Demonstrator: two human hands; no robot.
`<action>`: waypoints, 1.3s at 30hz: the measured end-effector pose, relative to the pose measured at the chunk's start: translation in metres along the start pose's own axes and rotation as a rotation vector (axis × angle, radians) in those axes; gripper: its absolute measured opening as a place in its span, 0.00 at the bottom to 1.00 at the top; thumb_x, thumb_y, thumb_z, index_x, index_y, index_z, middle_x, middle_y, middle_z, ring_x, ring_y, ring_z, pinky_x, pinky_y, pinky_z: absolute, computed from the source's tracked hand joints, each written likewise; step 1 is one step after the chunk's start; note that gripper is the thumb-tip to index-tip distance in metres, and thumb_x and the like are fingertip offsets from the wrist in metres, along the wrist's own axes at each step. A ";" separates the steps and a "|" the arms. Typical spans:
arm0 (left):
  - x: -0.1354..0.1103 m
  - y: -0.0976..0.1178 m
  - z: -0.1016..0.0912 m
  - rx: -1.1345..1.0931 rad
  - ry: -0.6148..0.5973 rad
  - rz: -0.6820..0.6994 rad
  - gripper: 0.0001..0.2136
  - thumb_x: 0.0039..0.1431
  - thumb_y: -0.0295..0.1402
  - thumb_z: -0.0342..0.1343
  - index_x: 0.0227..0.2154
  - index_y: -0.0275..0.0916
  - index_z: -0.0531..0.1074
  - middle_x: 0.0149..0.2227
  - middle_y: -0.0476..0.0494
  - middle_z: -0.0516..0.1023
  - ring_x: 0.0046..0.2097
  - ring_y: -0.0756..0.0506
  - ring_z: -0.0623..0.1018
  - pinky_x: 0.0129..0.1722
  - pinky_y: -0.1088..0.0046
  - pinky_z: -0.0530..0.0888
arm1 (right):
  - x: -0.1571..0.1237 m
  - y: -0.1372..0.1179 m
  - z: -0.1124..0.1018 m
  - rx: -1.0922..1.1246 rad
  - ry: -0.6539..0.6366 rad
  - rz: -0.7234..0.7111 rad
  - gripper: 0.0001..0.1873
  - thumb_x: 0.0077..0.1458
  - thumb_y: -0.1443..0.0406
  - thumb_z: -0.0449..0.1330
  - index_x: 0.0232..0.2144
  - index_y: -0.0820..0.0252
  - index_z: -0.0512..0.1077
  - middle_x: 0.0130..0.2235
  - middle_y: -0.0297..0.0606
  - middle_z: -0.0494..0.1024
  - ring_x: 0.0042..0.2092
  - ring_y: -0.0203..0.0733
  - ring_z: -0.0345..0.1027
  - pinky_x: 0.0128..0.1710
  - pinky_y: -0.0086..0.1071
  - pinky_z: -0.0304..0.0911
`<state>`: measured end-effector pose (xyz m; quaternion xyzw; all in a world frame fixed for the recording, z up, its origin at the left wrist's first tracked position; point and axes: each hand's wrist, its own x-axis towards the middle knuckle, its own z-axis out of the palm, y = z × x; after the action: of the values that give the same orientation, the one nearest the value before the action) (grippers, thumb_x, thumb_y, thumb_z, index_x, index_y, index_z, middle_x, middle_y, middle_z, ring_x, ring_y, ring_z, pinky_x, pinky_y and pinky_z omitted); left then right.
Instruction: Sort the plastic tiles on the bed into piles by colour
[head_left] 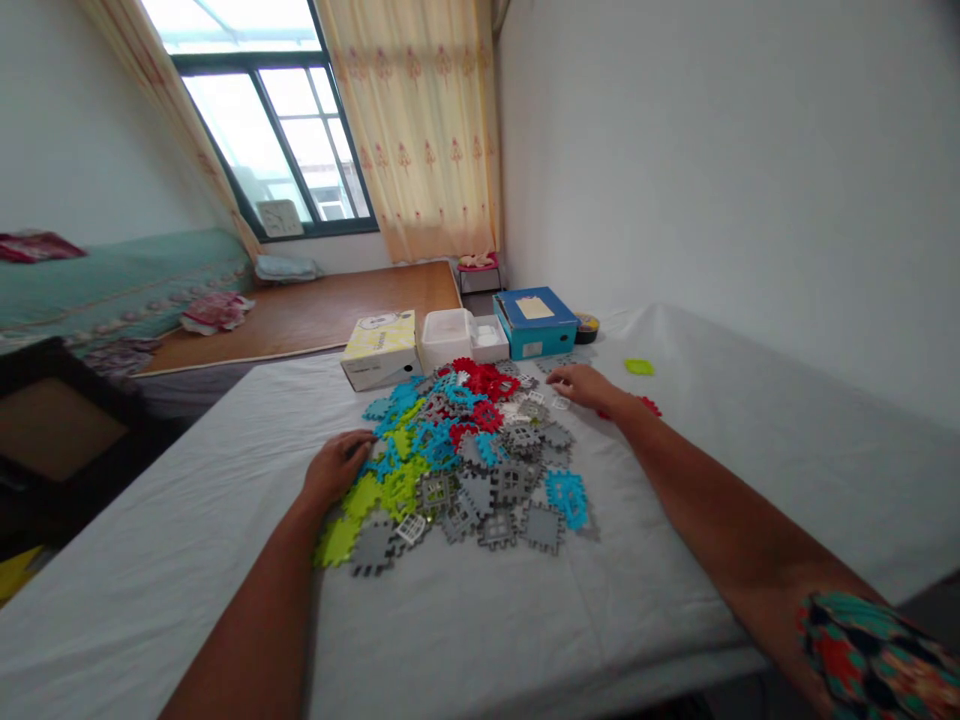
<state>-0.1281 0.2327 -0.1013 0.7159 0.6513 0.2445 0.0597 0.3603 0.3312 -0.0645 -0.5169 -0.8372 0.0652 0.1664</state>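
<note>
A heap of interlocking plastic building panels (476, 480) in grey, blue, green and red lies on the white-covered table. My left hand (341, 467) rests at the heap's left side, fingers loosely bent and slightly apart, beside blue and lime-green panels (364, 497). At the far right side of the heap, my right hand (583, 384) reaches in low over the cloth. Its fingers are apart, just above a small white frame piece (561, 403), and nothing shows in them. Red pieces (649, 405) lie partly hidden behind the right forearm.
Behind the heap stand a yellow-and-white box (382, 350), a white plastic container (448, 338) and a blue box (535, 322). A roll of tape (587, 328) is beside the blue box. One lime-green piece (639, 367) lies apart, near the wall on the right.
</note>
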 end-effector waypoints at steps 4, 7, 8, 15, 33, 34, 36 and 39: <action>0.000 0.002 -0.001 0.005 -0.007 0.001 0.20 0.56 0.46 0.45 0.41 0.43 0.77 0.48 0.45 0.79 0.51 0.42 0.75 0.54 0.65 0.69 | -0.002 -0.029 0.002 0.208 -0.157 -0.213 0.21 0.50 0.52 0.63 0.45 0.53 0.78 0.39 0.37 0.81 0.38 0.42 0.74 0.34 0.28 0.66; 0.001 0.002 0.000 0.008 -0.004 0.004 0.20 0.56 0.45 0.45 0.41 0.43 0.77 0.48 0.45 0.78 0.51 0.42 0.76 0.54 0.65 0.70 | -0.006 -0.038 0.004 0.182 -0.141 -0.199 0.22 0.48 0.50 0.64 0.43 0.52 0.79 0.37 0.37 0.82 0.36 0.41 0.75 0.33 0.28 0.65; 0.001 0.002 0.000 0.008 -0.004 0.001 0.20 0.56 0.45 0.45 0.40 0.43 0.78 0.48 0.45 0.79 0.50 0.42 0.76 0.54 0.65 0.70 | -0.007 -0.039 0.004 0.176 -0.130 -0.192 0.21 0.48 0.49 0.64 0.42 0.52 0.79 0.37 0.37 0.82 0.35 0.41 0.75 0.32 0.28 0.65; 0.001 0.000 0.000 0.011 0.001 0.010 0.20 0.56 0.46 0.45 0.40 0.43 0.78 0.48 0.45 0.79 0.51 0.41 0.76 0.54 0.64 0.70 | -0.003 -0.024 -0.002 0.128 0.002 -0.129 0.15 0.58 0.57 0.56 0.41 0.54 0.80 0.40 0.37 0.82 0.41 0.43 0.75 0.40 0.31 0.65; 0.002 -0.001 0.001 0.005 0.007 0.023 0.20 0.56 0.45 0.45 0.40 0.42 0.77 0.48 0.44 0.79 0.51 0.41 0.76 0.53 0.63 0.70 | -0.014 0.059 0.000 -0.221 0.154 0.406 0.17 0.59 0.65 0.52 0.44 0.59 0.78 0.46 0.45 0.80 0.47 0.47 0.72 0.47 0.33 0.62; 0.002 -0.001 0.001 0.006 0.009 0.023 0.20 0.56 0.45 0.45 0.40 0.42 0.78 0.48 0.44 0.79 0.50 0.41 0.76 0.53 0.63 0.70 | -0.013 0.054 0.000 -0.212 0.161 0.356 0.17 0.59 0.65 0.52 0.45 0.59 0.77 0.46 0.44 0.79 0.47 0.47 0.72 0.47 0.33 0.62; 0.001 0.000 0.000 0.009 0.011 0.024 0.20 0.56 0.45 0.45 0.40 0.42 0.78 0.47 0.44 0.79 0.50 0.41 0.76 0.53 0.63 0.70 | -0.010 0.042 0.000 -0.167 0.162 0.237 0.16 0.59 0.64 0.53 0.45 0.59 0.77 0.47 0.43 0.80 0.47 0.46 0.72 0.47 0.33 0.62; 0.001 0.000 0.000 0.014 0.011 0.025 0.20 0.56 0.45 0.45 0.40 0.42 0.78 0.47 0.44 0.79 0.50 0.41 0.76 0.53 0.64 0.70 | -0.007 0.025 0.002 -0.044 0.017 0.073 0.16 0.58 0.60 0.57 0.44 0.59 0.77 0.46 0.41 0.80 0.45 0.45 0.72 0.45 0.31 0.63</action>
<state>-0.1280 0.2339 -0.1008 0.7231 0.6442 0.2445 0.0478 0.3835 0.3368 -0.0748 -0.5511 -0.8176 0.0485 0.1596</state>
